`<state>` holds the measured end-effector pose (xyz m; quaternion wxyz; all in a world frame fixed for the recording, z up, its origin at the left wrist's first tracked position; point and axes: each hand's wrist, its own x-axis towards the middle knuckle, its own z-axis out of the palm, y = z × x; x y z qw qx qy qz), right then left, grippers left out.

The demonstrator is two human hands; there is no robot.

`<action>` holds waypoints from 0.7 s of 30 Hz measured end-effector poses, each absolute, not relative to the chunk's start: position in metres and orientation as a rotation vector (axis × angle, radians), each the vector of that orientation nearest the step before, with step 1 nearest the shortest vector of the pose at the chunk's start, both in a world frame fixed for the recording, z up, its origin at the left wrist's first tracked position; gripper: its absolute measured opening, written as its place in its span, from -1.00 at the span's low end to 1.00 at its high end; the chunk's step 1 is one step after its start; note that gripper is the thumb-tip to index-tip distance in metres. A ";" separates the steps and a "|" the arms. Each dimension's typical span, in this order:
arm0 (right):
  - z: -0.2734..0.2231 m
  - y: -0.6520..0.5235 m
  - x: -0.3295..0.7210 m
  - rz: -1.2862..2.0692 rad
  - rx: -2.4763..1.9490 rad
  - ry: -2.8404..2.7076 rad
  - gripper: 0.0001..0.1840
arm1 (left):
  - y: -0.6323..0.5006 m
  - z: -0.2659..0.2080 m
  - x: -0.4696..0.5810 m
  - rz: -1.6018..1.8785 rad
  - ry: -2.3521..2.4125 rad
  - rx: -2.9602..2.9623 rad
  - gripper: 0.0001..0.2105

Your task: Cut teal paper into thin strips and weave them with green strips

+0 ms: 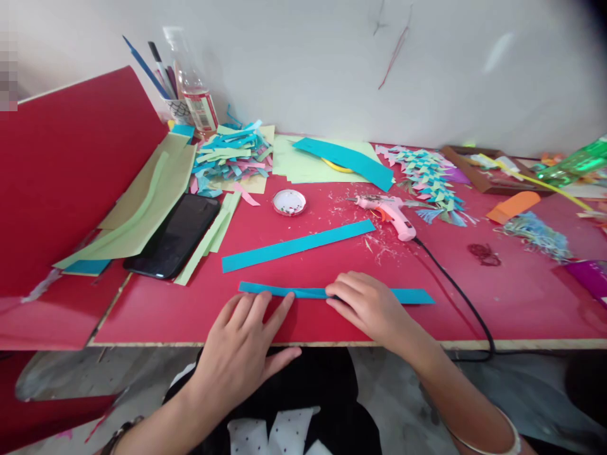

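Note:
A narrow blue paper strip (310, 293) lies near the front edge of the red table, and its lengthwise edge looks folded. My left hand (244, 325) rests on its left part, fingertips pressing it down, fingers stretched and thumb apart. At the strip's right part, my right hand (367, 306) has curled fingers and thumb closed on it; the strip's end sticks out beyond that hand. Something dark between the right fingers is too small to make out. Just behind lies a second, flat blue strip (298, 246), touched by neither hand.
A pink glue gun (389, 212), its black cord (458, 284) running off the front edge, lies behind my right hand. Nearby are a white lid (289, 202), a phone (173, 236), green strips (211, 237), a paper-scrap heap (232, 151), a clear bottle (194, 95) and a brown tray (478, 174).

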<state>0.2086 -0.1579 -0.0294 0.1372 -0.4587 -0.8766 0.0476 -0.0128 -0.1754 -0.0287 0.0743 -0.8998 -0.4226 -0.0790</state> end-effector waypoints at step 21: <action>-0.029 -0.148 0.201 0.368 -1.371 -2.443 -0.83 | -0.144 -0.031 0.000 -0.477 -1.546 -2.744 -0.78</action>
